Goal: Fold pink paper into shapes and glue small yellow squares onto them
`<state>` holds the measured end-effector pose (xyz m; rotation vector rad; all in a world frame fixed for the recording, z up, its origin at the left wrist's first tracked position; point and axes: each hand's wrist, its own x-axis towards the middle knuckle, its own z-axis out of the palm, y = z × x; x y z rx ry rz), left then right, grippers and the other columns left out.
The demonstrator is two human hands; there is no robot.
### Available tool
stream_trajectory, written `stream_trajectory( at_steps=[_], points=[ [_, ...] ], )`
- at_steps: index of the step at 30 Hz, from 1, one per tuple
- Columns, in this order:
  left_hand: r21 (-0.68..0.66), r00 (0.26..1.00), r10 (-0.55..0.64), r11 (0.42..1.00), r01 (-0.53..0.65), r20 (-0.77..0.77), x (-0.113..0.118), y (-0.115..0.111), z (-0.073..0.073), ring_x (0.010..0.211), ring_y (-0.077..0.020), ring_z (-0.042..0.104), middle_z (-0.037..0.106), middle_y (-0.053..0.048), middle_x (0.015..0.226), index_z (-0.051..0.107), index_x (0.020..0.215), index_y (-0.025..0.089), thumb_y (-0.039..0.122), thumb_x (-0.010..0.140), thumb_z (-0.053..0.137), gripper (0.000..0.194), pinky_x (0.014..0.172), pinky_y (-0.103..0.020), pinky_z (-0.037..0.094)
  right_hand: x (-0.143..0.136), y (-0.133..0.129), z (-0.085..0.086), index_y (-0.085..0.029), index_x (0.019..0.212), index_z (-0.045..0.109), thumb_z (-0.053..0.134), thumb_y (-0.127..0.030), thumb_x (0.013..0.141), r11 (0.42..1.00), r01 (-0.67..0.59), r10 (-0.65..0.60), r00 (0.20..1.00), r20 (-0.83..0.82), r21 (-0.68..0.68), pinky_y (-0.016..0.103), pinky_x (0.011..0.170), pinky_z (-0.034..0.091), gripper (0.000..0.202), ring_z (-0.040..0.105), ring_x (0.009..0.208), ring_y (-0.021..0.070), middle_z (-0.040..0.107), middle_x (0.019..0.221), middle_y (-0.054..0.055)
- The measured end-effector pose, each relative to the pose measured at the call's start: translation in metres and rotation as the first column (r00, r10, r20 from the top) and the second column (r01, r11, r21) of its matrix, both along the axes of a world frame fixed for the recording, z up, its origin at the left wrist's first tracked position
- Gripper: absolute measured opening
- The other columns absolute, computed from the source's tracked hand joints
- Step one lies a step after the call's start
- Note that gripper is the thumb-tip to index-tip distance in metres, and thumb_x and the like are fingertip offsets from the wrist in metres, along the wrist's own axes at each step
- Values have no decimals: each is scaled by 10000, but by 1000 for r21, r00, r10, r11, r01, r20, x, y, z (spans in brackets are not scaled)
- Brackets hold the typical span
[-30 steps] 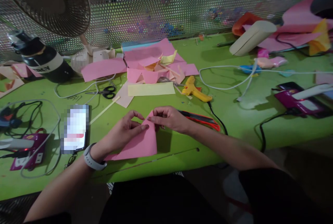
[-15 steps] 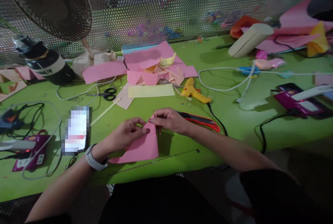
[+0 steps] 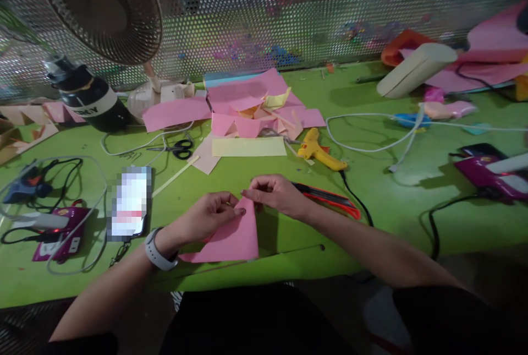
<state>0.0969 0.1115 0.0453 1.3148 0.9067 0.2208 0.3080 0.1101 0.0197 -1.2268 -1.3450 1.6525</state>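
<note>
A folded sheet of pink paper [image 3: 235, 240] hangs between my hands above the table's front part. My left hand [image 3: 210, 214] pinches its left side, the thumb lying on the near face and the fingers partly hidden behind. At the top corner, my right hand [image 3: 274, 194] grips the paper between thumb and fingers. A red box cutter [image 3: 330, 199] lies just beyond my right wrist. Behind it rests a yellow glue gun [image 3: 319, 151] with a black cord. Black scissors [image 3: 179, 149] and a pale yellow paper strip [image 3: 249, 147] lie beyond my left hand.
At the left are a phone [image 3: 131, 201], a purple power strip [image 3: 68, 234], a black bottle [image 3: 93, 99] and a fan [image 3: 103, 11]. Pink paper scraps [image 3: 251, 91] pile up at the back. A cream roll [image 3: 416, 70] and another purple power strip [image 3: 495, 176] are at the right.
The whole scene has shifted slightly right in view as the camera turned left. Both hands keep their hold on the pink paper, with little change in its shape.
</note>
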Motion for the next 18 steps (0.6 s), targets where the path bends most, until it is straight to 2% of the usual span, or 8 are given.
stream_trajectory(
  at_steps=[2,4,9,14,18],
  points=[
    [-28,1000,-4,1000,3,-4,-1,1,0,360,-38,274,394,105,494,503,799,196,467,893,631,314,351,-179,175,-3,-2,-2,-165,626,624,814,-599,643,1000,-13,13,1000,-4,9,235,502,426,474,550,487,101,607,531,-25],
    [-54,1000,-3,999,4,2,-2,2,-1,366,-46,275,390,104,498,519,816,194,489,878,643,327,350,-187,183,-4,-3,-2,-165,612,609,767,-621,698,1000,-20,21,1000,-11,17,237,506,426,490,544,487,98,593,528,-23],
    [-56,998,51,997,-50,21,-1,3,-2,405,-46,302,422,92,540,569,867,168,496,850,670,344,376,-185,207,-1,0,-3,-172,651,583,619,-738,766,1000,13,-13,1000,6,-4,230,464,369,578,534,484,94,590,553,-18],
    [-39,993,101,994,-99,53,2,5,-4,431,-43,306,437,89,550,585,896,153,478,851,674,340,405,-178,236,-2,-1,-7,-177,637,554,698,-666,753,992,-125,124,992,34,31,227,512,381,523,524,511,87,568,547,-38],
    [-67,993,96,994,-91,67,0,7,-9,405,-47,278,405,101,513,573,899,164,494,857,670,347,390,-190,194,-3,-3,-8,-176,638,554,690,-647,775,992,-128,128,991,28,9,225,506,368,509,510,502,83,567,537,-38]
  ],
)
